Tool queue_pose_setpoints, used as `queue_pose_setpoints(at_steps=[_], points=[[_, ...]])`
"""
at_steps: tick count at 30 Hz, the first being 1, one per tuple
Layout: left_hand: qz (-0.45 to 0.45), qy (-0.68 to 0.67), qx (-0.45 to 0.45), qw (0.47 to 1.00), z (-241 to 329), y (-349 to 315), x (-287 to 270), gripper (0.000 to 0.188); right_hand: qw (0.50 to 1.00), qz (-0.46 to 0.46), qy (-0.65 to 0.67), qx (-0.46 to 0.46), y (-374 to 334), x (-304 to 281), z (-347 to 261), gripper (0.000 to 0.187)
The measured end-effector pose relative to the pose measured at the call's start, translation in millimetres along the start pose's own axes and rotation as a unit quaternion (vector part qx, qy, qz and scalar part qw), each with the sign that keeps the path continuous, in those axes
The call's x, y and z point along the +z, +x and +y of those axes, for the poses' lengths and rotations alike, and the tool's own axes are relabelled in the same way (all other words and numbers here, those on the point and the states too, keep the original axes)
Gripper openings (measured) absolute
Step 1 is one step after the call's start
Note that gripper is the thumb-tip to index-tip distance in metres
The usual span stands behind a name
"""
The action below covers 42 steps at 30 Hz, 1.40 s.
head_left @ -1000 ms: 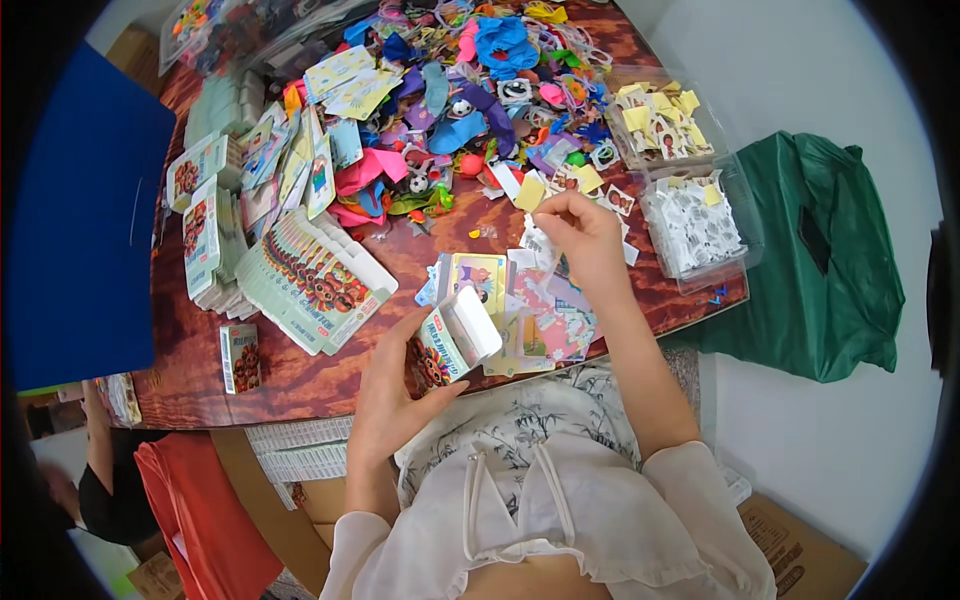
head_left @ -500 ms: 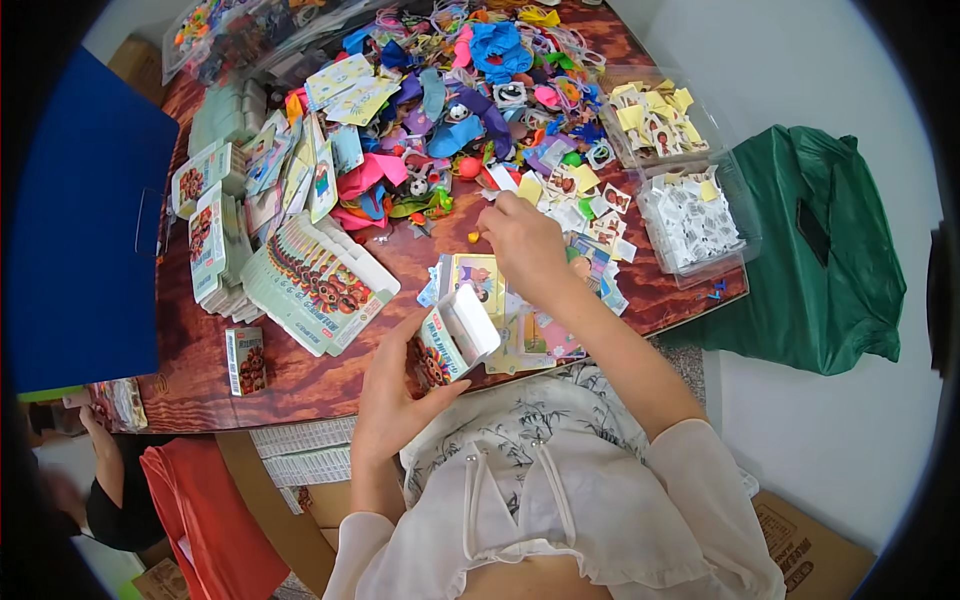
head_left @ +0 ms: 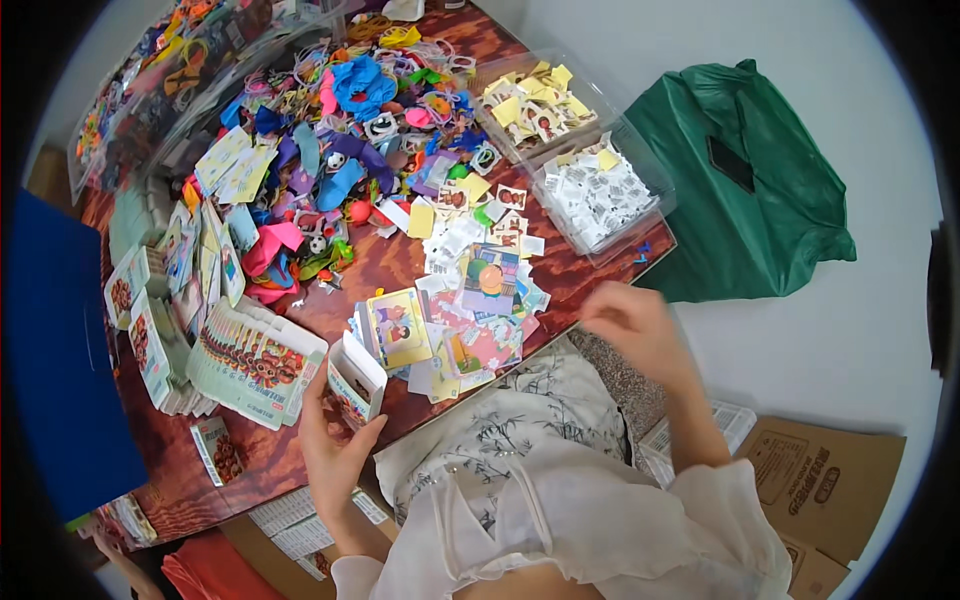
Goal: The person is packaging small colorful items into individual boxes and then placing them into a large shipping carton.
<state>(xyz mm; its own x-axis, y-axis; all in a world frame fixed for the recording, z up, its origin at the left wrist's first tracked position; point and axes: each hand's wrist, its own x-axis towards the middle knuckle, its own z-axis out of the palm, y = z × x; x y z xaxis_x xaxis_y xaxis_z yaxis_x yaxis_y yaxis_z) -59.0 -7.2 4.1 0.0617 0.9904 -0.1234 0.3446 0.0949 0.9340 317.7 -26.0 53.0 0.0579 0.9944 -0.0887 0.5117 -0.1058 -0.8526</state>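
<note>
My left hand (head_left: 338, 455) grips a small upright carton (head_left: 357, 380) with a picture printed on its side and its white top flaps open. What lies deep inside it is hidden. My right hand (head_left: 645, 335) hangs past the table's right front edge, fingers curled and slightly blurred; anything within them is hidden. Between the hands lie a picture card (head_left: 399, 328) with a yellow border and a loose pile of cards (head_left: 490, 335). Behind these are small white packets and stickers (head_left: 450, 245). Left of the carton, flat printed boxes (head_left: 255, 365) lie fanned out.
A heap of colourful trinkets (head_left: 340, 185) covers the table's back. Two clear trays hold yellow-and-white stickers (head_left: 540, 110) and white packets (head_left: 600, 195). A green bag (head_left: 745, 190) with a dark phone (head_left: 730, 163) is at right. Another person's hand (head_left: 115, 555) shows lower left.
My right hand has left the trinket and sticker pile and moved right, past the table edge. My left hand still holds the carton. The view has turned, shifting the table leftward.
</note>
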Motion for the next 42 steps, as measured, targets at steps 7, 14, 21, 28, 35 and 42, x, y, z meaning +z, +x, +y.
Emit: queue_pose_setpoints(at_steps=[7, 14, 21, 28, 35, 42], points=[[0.015, -0.081, -0.024, 0.996, 15.5, 4.0, 3.9, 0.076, 0.963, 0.242, -0.077, 0.093, -3.1, -74.6, 80.3, 0.005], [0.039, 0.058, 0.018, 0.997, 11.8, -10.9, -11.6, 0.080, 0.859, 0.439, -0.237, -0.112, 13.7, -44.4, 52.1, 0.015], [0.044, 0.060, 0.023, 0.997, 13.0, -21.1, -3.1, 0.077, 0.970, 0.097, -0.077, -0.211, 74.4, 54.6, -11.1, 0.005], [0.028, 0.026, -0.023, 0.999, -4.9, -24.2, 1.5, 0.080, 0.985, 0.087, -0.028, -0.146, 157.8, 113.7, -0.5, 0.013], [0.055, 0.005, -0.023, 0.998, -10.0, -25.1, -1.3, 0.082, 0.965, 0.196, -0.111, -0.137, 172.1, 101.9, 18.5, 0.025], [0.029, -0.005, -0.035, 0.999, 6.1, -6.6, 0.8, 0.085, 0.962, 0.164, -0.166, -0.143, 181.8, 99.8, 25.5, 0.021]])
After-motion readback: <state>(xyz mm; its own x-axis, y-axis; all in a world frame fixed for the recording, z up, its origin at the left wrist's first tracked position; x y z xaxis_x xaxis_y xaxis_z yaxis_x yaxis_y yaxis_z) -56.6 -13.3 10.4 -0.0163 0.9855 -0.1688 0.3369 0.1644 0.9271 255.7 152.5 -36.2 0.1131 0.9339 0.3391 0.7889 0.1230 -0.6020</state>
